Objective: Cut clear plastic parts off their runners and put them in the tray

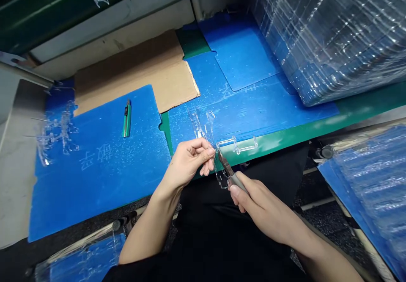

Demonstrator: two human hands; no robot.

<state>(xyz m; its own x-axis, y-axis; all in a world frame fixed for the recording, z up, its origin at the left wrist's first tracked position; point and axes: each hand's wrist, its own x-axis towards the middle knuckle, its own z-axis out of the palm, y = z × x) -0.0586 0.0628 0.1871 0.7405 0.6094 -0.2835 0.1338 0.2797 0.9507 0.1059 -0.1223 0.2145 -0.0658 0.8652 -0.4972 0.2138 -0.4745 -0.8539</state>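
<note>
Near the front edge of the bench, my left hand (193,161) pinches a clear plastic part (200,130) with thin branching arms. My right hand (250,195) is wrapped around the grey handles of a pair of cutting pliers (226,165). The pliers' jaws meet the clear plastic just right of my left fingertips; whether they are closed on it, I cannot tell. A clear plastic runner (237,145) sticks out to the right of the jaws, over the green edge. Some of the plastic hangs below my fingers.
A green utility knife (127,119) lies on the left blue sheet (127,167). Several clear plastic pieces (58,131) are heaped at the far left. Brown cardboard (136,68) lies behind. Wrapped clear trays (336,32) are stacked at the back right, and more trays (377,189) sit lower right.
</note>
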